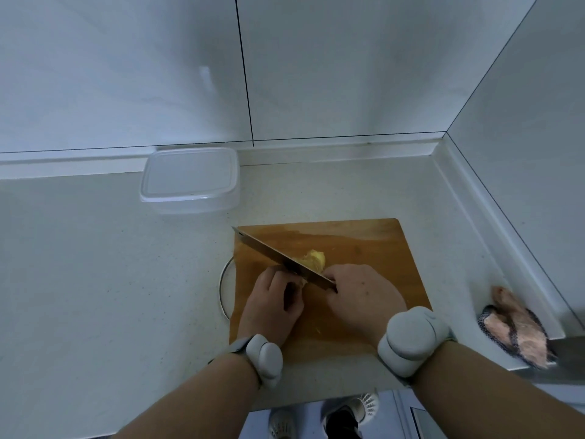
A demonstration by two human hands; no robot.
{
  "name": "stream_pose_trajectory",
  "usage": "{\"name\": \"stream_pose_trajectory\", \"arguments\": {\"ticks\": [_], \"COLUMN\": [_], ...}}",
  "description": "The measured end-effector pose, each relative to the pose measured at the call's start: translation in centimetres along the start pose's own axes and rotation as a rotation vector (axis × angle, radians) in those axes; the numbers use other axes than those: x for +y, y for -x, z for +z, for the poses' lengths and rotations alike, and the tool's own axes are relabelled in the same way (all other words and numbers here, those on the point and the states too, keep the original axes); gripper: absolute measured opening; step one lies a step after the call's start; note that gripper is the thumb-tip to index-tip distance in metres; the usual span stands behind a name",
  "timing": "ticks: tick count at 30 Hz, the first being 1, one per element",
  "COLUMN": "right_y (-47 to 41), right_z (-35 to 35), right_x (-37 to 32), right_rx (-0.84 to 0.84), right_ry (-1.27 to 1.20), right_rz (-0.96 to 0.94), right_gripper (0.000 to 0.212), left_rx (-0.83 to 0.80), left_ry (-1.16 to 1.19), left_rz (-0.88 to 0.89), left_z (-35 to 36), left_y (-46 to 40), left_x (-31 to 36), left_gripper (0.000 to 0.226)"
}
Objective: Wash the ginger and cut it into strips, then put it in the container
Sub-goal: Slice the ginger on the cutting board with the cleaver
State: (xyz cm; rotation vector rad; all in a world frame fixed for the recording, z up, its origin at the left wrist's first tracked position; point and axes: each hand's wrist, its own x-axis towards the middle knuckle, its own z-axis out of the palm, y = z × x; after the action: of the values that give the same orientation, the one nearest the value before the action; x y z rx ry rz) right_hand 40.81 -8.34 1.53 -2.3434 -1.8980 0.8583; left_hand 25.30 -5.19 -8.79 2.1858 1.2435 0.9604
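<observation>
A wooden cutting board (pixel 373 245) lies on the counter in front of me. Yellow ginger (pixel 313 258) sits near its middle, partly hidden behind the knife blade (pixel 269 251). My right hand (pixel 361 296) grips the knife handle, and the blade runs up and to the left across the ginger. My left hand (pixel 272 299) has curled fingers holding the ginger's near end just left of the blade. A clear plastic container (pixel 190 182) with its lid on stands at the back, beside the wall.
A pink and grey cloth (pixel 514 327) lies at the right by the sink edge. A round metal rim (pixel 224 286) peeks out from under the board's left edge. Pale countertop (pixel 95 264) stretches to the left. Walls close off the back and right.
</observation>
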Motion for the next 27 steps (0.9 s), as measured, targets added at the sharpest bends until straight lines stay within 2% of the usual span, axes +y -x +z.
{"name": "stream_pose_trajectory", "arguments": {"ticks": [18, 27], "right_y": [0.1, -0.7], "right_z": [-0.4, 0.6], "right_x": [-0.3, -0.5], "right_rx": [-0.031, -0.025], "right_ry": [0.044, 0.076], "right_rz": [0.014, 0.04], "right_gripper": [0.027, 0.02], "left_rx": [0.015, 0.014], "left_ry": [-0.017, -0.019], "left_rz": [0.006, 0.013], "left_z": [0.0, 0.2], "left_y": [0.1, 0.1], "left_x": [0.2, -0.1], "left_gripper": [0.019, 0.017]}}
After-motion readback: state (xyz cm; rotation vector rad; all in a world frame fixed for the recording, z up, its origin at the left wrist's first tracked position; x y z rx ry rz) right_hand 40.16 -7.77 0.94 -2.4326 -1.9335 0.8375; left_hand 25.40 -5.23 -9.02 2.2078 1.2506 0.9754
